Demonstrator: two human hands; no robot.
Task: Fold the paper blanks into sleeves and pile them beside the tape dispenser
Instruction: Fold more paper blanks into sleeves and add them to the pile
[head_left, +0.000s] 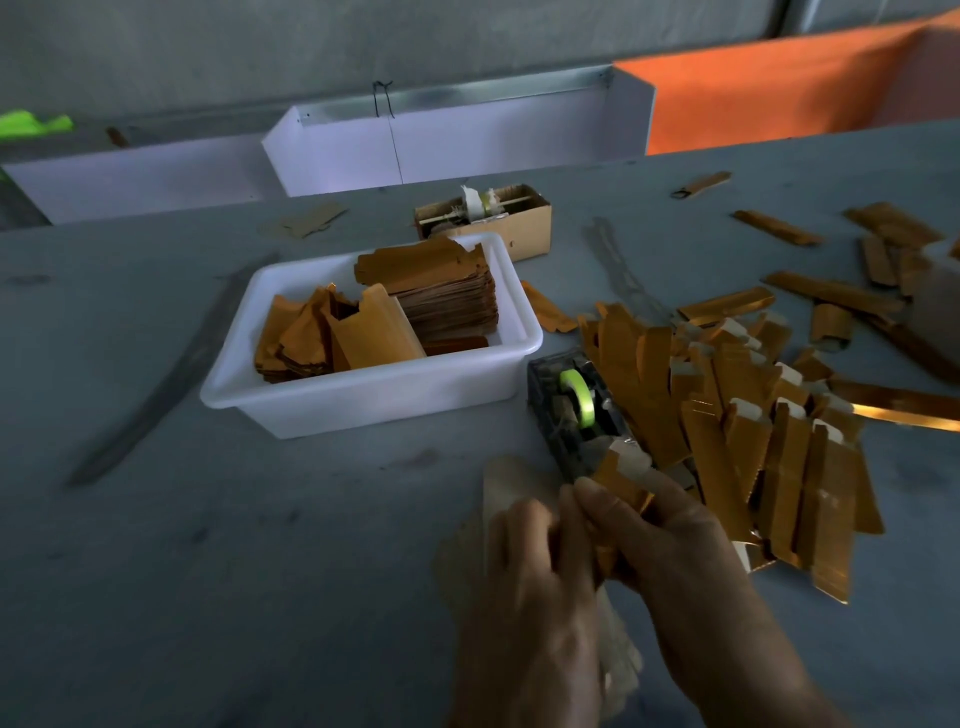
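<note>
Glossy gold-foil paper sleeves (727, 415) gleam just beyond the fingers (597, 499), beside a dark clear-plastic tape dispenser (576, 410); farther off, a smooth white plastic tub (374, 400) and matt cardboard box (524, 223).

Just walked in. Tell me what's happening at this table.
A person is folding a gold paper blank, gripping it with the left hand and right hand just in front of the tape dispenser. Flat blanks sit stacked in the white tub. A pile of finished sleeves lies right of the dispenser.
</note>
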